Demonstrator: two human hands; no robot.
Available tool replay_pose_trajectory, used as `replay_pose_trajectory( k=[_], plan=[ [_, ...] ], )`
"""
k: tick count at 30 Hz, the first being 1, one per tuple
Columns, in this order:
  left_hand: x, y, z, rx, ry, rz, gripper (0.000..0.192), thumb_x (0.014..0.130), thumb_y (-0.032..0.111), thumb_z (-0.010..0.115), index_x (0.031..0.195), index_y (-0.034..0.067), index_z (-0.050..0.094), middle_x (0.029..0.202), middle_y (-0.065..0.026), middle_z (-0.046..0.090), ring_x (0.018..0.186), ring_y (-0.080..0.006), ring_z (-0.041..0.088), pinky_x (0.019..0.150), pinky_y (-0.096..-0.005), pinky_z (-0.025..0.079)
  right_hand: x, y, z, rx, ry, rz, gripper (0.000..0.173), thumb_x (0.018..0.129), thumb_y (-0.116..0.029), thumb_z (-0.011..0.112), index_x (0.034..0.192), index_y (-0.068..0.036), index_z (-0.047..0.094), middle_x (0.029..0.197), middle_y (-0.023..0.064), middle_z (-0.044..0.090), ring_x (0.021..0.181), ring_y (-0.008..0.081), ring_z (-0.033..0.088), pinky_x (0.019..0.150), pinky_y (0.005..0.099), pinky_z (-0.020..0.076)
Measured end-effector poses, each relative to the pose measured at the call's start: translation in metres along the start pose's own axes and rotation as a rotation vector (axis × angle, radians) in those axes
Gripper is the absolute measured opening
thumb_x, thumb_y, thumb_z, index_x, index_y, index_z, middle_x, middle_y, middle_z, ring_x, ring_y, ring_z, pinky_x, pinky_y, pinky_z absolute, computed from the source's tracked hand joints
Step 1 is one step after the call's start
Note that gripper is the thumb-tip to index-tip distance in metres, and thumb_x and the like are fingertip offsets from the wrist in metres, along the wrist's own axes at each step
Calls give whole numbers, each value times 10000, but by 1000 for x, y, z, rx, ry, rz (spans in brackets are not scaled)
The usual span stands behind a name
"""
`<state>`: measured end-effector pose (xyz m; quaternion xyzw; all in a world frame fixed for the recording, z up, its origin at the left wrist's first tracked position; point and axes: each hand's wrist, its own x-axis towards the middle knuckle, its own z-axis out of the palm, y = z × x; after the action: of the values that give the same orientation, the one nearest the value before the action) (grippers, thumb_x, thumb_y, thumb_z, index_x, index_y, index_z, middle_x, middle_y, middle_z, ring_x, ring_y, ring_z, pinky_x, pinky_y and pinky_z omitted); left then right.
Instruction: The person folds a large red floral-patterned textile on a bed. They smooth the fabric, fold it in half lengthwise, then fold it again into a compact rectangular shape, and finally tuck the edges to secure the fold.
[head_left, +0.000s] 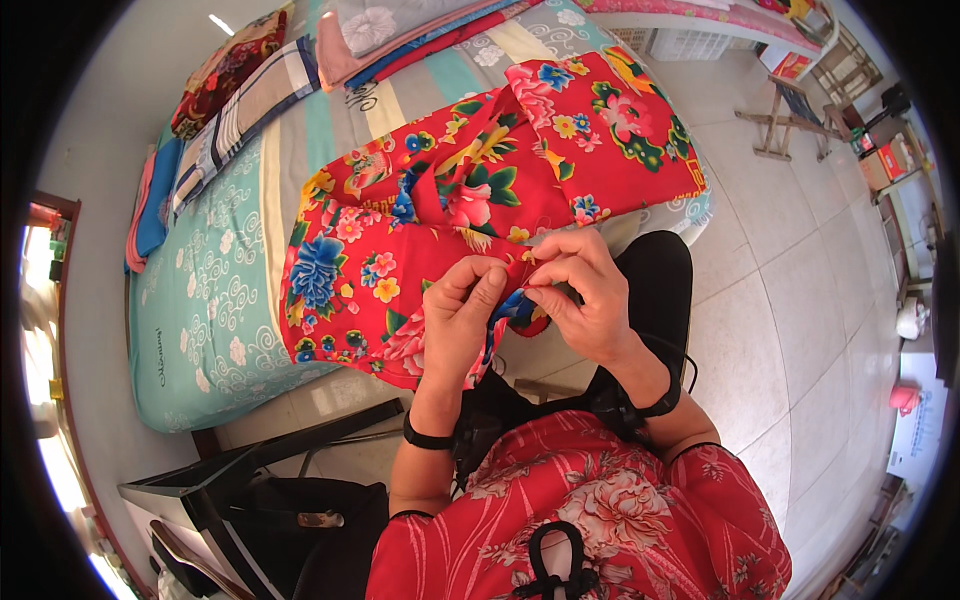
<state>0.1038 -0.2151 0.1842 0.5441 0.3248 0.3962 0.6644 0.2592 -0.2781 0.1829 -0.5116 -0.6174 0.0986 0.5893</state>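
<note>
A large red cloth with blue, pink and yellow flowers (472, 202) lies folded across the front of a bed, and its near edge hangs over the bedside. My left hand (463, 307) pinches a raised edge of this cloth between thumb and forefinger. Close beside it on the right, my right hand (577, 289) holds its thumb and fingertips together at the same edge. Whether a needle or thread is between those fingertips is too small to tell. Part of the cloth with a blue patch hangs between the two hands, above my lap.
The bed (202, 315) bears folded blankets (420, 37) at its far side and a striped pillow (247, 112). A folding stool (795, 116) stands on the tiled floor at the right. A black-framed table (262, 450) is near my left side.
</note>
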Motion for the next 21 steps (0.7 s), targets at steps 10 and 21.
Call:
replay_pose_trajectory(
  k=[10, 21],
  plan=[
    [-1, 2, 1, 203, -130, 169, 70, 899, 37, 645, 943, -15, 631, 830, -16, 607, 752, -83, 537, 687, -220, 443, 1, 4, 0, 75, -15, 129, 143, 800, -25, 732, 857, -14, 602, 968, 88, 632, 860, 196, 601, 765, 293, 482],
    [-2, -1, 1, 223, -113, 198, 114, 824, -37, 690, 918, 3, 638, 812, -27, 601, 744, -95, 563, 674, -233, 462, 4, 3, 0, 335, -42, 325, 254, 833, -62, 709, 1049, -9, 588, 978, 52, 624, 888, 123, 572, 740, 265, 467]
  ],
)
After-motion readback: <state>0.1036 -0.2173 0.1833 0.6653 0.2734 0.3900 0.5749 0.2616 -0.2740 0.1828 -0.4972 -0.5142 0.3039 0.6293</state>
